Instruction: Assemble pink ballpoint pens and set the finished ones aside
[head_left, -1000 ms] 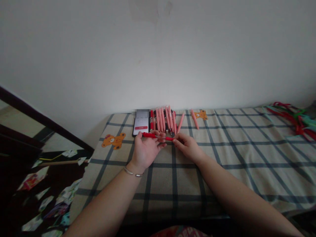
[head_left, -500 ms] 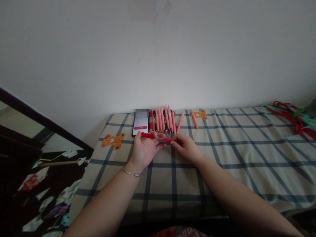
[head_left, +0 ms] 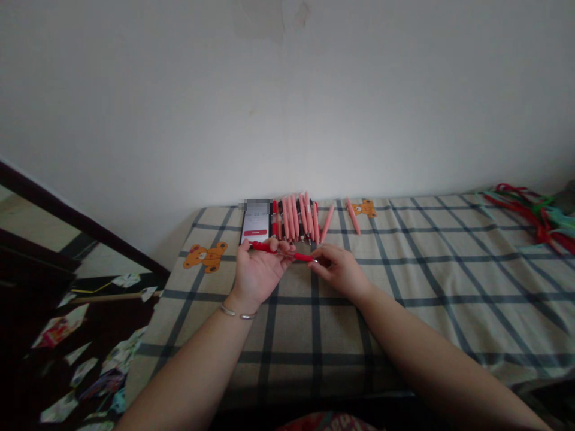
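Note:
My left hand (head_left: 258, 269) is curled round the thick end of a red pen (head_left: 263, 246), held level above the checked cloth (head_left: 404, 287). My right hand (head_left: 339, 267) pinches the pen's other red piece (head_left: 303, 257), with a thin bare stretch showing between the two pieces. Just beyond the hands lies a row of several pink and red pens (head_left: 299, 218). Two single pink pens (head_left: 353, 216) lie to its right. A phone (head_left: 256, 224) with a lit screen lies left of the row.
The cloth has orange bear prints (head_left: 204, 256) and ends at a white wall. Red and green strips (head_left: 539, 218) lie at the far right. Left of the bed, paper scraps (head_left: 85, 365) litter a dark floor beside a dark rail.
Both hands have drifted slightly left and toward me with the red pen. The two pen pieces stay held end to end.

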Motion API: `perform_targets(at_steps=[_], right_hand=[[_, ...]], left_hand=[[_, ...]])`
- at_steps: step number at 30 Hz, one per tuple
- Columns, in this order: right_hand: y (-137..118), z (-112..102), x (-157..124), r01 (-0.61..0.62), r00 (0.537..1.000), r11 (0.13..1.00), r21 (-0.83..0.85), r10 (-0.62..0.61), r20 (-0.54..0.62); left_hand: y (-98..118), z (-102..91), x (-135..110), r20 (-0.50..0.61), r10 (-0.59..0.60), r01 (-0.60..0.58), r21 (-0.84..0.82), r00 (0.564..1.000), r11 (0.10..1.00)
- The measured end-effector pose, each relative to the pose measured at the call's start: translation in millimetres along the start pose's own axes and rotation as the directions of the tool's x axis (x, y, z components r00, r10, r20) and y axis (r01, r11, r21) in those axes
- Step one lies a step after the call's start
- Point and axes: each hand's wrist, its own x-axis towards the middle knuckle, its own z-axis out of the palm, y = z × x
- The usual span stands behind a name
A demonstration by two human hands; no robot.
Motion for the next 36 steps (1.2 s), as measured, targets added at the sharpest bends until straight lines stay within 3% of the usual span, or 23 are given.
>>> perform_targets(at_steps=[6, 18, 36], right_hand=[[-1.7, -0.7, 0.5, 0.023, 0.999, 1.0, -0.009, -0.023, 0.023], [-1.1, -0.3, 0.8, -0.017, 0.998, 0.999, -0.043, 0.019, 0.065], [-0.7, 1.5, 1.9, 0.0, 0.995, 0.999, -0.053, 0.006, 0.097]], left_hand=[[-0.1, -1.1, -1.1, -0.008, 0.047, -0.047, -0.016, 0.999, 0.999], [0.7, -1.9, 0.6, -0.017, -0.012, 0.012, -0.02, 1.0, 1.0], [0.9, -2.5, 1.7, -0.052, -0.012, 0.013, 0.023, 0.999, 1.0]])
